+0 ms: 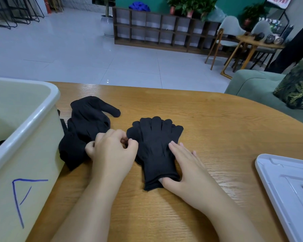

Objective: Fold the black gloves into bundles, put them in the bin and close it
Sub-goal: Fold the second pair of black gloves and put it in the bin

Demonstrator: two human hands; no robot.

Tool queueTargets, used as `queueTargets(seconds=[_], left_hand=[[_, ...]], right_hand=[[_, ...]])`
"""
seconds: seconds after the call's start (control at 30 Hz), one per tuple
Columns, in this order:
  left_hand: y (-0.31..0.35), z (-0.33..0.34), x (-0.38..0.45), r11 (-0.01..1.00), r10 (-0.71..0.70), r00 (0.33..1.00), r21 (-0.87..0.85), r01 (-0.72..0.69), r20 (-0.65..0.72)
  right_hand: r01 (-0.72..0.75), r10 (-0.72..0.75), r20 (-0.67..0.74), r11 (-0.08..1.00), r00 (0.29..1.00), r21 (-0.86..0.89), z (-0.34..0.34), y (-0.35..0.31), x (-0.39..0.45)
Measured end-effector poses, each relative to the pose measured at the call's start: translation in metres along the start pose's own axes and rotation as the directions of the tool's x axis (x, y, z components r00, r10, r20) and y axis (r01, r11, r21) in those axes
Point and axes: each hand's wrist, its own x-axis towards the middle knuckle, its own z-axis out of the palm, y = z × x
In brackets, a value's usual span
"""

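A pair of black gloves [154,142] lies stacked flat mid-table, fingers pointing away from me. My left hand [112,151] pinches the thumb edge of that pair at its left side. My right hand [184,165] rests flat on the pair's right side, thumb tucked into the cuff opening. A loose heap of more black gloves [86,126] lies to the left, against the cream bin [30,123], which stands open at the table's left edge. A dark shape shows inside the bin at its near left. The white lid [287,189] lies at the right edge.
The wooden table [208,128] has a rounded far edge. Beyond it are a tiled floor, a green sofa [252,84] with a patterned cushion at the right, a wooden shelf unit and chairs farther back.
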Motion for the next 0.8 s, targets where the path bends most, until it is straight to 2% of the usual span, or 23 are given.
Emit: queueTargets(seconds=[0.43, 0.53, 0.67, 0.8], left_hand=[[0.002, -0.003, 0.0, 0.99, -0.114, 0.992, 0.088, 0.109, 0.05], [0.002, -0.002, -0.001, 0.995, -0.036, 0.998, 0.093, 0.032, 0.046], [0.003, 0.001, -0.004, 0.982, 0.141, 0.986, 0.112, -0.15, 0.087], [0.001, 0.001, -0.004, 0.985, 0.138, 0.983, 0.082, -0.149, 0.118]], right_hand=[[-0.037, 0.036, -0.025, 0.999, 0.999, -0.019, 0.002, -0.003, 0.002], [-0.026, 0.032, -0.082, 0.997, 0.996, 0.07, 0.0, -0.004, -0.001], [-0.013, 0.024, -0.187, 0.998, 0.982, 0.064, -0.003, -0.01, -0.004], [0.002, 0.001, -0.205, 1.0, 0.979, 0.014, -0.005, -0.009, -0.003]])
